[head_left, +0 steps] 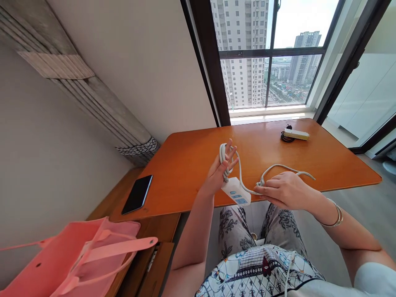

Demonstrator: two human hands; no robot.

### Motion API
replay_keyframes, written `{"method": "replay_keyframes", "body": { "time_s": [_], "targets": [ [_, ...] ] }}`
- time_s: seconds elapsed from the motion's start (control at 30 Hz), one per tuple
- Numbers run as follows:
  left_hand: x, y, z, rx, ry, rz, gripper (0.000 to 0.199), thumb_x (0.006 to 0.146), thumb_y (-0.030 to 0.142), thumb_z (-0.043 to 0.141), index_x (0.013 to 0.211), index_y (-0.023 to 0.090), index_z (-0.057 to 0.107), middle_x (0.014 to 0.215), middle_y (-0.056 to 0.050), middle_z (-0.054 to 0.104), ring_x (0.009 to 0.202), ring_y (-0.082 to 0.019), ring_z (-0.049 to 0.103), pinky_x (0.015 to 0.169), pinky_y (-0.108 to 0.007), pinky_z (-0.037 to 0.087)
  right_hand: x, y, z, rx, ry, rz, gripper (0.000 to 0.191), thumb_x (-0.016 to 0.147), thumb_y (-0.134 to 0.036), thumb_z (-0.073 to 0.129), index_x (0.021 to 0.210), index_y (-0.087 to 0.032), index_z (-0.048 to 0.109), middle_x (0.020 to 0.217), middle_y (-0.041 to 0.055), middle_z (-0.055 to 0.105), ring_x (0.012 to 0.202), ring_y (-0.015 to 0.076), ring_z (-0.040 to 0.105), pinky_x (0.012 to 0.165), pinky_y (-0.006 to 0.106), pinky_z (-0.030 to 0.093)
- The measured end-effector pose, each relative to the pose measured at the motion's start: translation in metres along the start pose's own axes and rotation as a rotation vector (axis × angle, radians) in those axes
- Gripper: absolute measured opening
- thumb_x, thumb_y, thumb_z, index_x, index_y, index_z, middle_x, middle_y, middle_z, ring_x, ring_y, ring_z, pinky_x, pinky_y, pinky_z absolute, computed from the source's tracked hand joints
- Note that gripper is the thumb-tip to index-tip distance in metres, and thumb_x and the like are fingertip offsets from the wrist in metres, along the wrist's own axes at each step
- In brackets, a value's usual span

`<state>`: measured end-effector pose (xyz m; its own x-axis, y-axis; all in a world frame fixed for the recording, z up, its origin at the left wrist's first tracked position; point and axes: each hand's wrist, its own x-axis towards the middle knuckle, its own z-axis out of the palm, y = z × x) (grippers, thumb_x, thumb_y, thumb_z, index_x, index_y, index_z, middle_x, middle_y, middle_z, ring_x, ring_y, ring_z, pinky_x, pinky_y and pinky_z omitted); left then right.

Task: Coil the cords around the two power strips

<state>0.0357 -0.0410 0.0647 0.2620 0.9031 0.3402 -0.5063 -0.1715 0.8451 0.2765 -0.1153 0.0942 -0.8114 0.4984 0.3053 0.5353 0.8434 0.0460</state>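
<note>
Loops of a white power cord (223, 156) circle my left hand (220, 169), whose fingers point up and are partly spread around them. A white power strip (238, 192) with blue markings hangs at an angle just below that hand, at the table's near edge, with the cord coming out of its upper end. From the loops, the cord sags down and runs across to my right hand (281, 190). That hand pinches the cord near a small bunched part. Past the right fingers, the loose end of the cord stretches over the tabletop; its tip is partly hidden.
An orange-brown wooden table (185, 165) stands before a window. A second power strip (296, 134) with a black cord (287, 137) lies at the far right. A black phone (137, 194) rests at the left edge, near a pink bag (93, 255) on a wooden surface.
</note>
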Motion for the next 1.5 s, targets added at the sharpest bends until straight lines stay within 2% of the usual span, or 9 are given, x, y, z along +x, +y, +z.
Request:
{"method": "replay_keyframes", "body": {
  "time_s": [0.2,0.37,0.53,0.73,0.87,1.0,1.1,1.33,1.5],
  "targets": [
    [-0.003,-0.014,0.006,0.008,-0.157,-0.134,0.024,0.084,0.041,0.074,0.091,0.019,0.067,0.162,-0.008,0.036,0.14,-0.033,0.047,0.103,-0.045,0.051,0.021,0.002,-0.013,0.283,0.097,-0.117,0.034,0.105,-0.034,0.04,0.111,-0.018,0.07,0.086,0.0052,0.071,0.07,0.0136,0.061,0.061,0.027,0.04],
    [-0.01,-0.027,0.011,-0.007,-0.28,-0.295,0.036,0.084,0.049,0.072,0.102,0.018,0.066,0.124,-0.014,0.07,0.089,-0.023,0.073,0.07,-0.03,0.057,0.04,0.014,-0.012,0.523,0.258,0.023,0.032,0.104,-0.034,0.042,0.108,-0.019,0.07,0.094,0.0071,0.067,0.083,0.0148,0.062,0.073,0.027,0.049],
    [-0.01,-0.039,0.015,-0.141,-0.441,-0.474,0.049,0.081,0.062,0.066,0.096,0.016,0.06,0.062,-0.005,0.071,0.042,-0.017,0.061,0.041,-0.024,0.043,0.051,0.027,0.002,0.537,0.438,0.194,0.029,0.101,-0.037,0.049,0.101,-0.02,0.072,0.088,0.0055,0.058,0.083,0.0166,0.058,0.077,0.031,0.05],
    [-0.01,-0.034,0.023,-0.334,-0.352,-0.446,0.038,0.084,0.052,0.065,0.076,0.019,0.048,0.058,0.0,0.064,0.03,-0.011,0.048,0.031,-0.02,0.029,0.049,0.03,0.009,0.542,0.563,0.292,0.021,0.097,-0.034,0.057,0.095,-0.021,0.074,0.097,0.0077,0.061,0.096,0.0201,0.059,0.09,0.038,0.05],
    [-0.014,-0.029,0.028,-0.449,-0.39,-0.459,0.037,0.09,0.05,0.059,0.074,0.02,0.044,0.058,0.001,0.06,0.024,-0.006,0.033,0.027,-0.02,0.024,0.051,0.035,0.015,0.733,0.558,0.337,0.024,0.096,-0.039,0.058,0.093,-0.02,0.072,0.098,0.008,0.064,0.094,0.0195,0.062,0.086,0.036,0.051],
    [-0.019,-0.026,0.024,-0.538,-0.433,-0.421,0.04,0.094,0.053,0.053,0.072,0.02,0.047,0.038,0.008,0.039,0.021,-0.006,0.02,0.025,-0.019,0.021,0.047,0.043,0.026,1.042,0.576,0.516,0.033,0.092,-0.051,0.059,0.095,-0.019,0.067,0.084,0.0035,0.064,0.076,0.0157,0.061,0.07,0.03,0.052],
    [-0.019,-0.023,0.018,-0.499,-0.32,-0.408,0.05,0.095,0.061,0.047,0.066,0.02,0.047,0.031,0.012,0.022,0.021,-0.005,0.008,0.025,-0.017,0.016,0.038,0.044,0.032,1.225,0.502,0.566,0.039,0.089,-0.056,0.062,0.1,-0.019,0.065,0.076,0.0002,0.061,0.068,0.0135,0.058,0.065,0.028,0.051],
    [-0.012,-0.023,0.014,-0.546,-0.212,-0.425,0.053,0.098,0.061,0.039,0.065,0.02,0.045,0.03,0.014,0.014,0.024,-0.003,-0.007,0.024,-0.014,0.007,0.027,0.04,0.039,1.236,0.425,0.415,0.063,0.079,-0.053,0.076,0.133,-0.024,0.058,0.133,0.0107,0.06,0.116,0.0224,0.059,0.089,0.033,0.053],
    [-0.013,-0.023,0.016,-0.57,-0.273,-0.43,0.049,0.098,0.056,0.045,0.066,0.02,0.046,0.031,0.014,0.016,0.024,-0.003,-0.004,0.024,-0.015,0.009,0.032,0.041,0.041,1.388,0.191,0.429,0.054,0.088,-0.061,0.063,0.115,-0.015,0.066,0.083,0.0053,0.07,0.076,0.0176,0.066,0.072,0.032,0.054]
  ]
}}
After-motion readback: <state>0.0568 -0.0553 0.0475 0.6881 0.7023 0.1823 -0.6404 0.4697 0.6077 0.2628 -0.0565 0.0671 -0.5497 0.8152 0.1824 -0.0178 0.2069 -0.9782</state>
